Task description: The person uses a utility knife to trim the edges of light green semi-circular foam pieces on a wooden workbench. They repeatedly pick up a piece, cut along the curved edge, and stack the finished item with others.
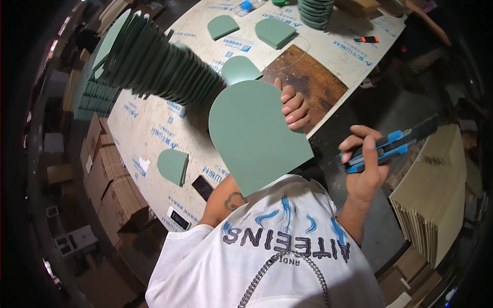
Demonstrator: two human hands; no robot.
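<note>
A flat green panel [257, 133], rounded at one end and straight at the other, is held up before my chest, tilted. My left hand [295, 107] grips its right edge; the fingers curl over the face, while the panel hides the palm and most of the forearm. To the right, my right hand [365, 159] is closed around a blue-and-black utility knife [393, 146]. The knife points away to the right, apart from the panel, and its blade cannot be made out. Just beyond the held panel, a similar green piece [240, 69] lies on the table.
A long leaning stack of green panels [159, 64] stands on the printed white table [149, 118]. Smaller green pieces [276, 33] and a brown wooden board [308, 82] lie farther back. Two phones [178, 218] rest near the table's edge. Cardboard sheets [429, 195] stand at right.
</note>
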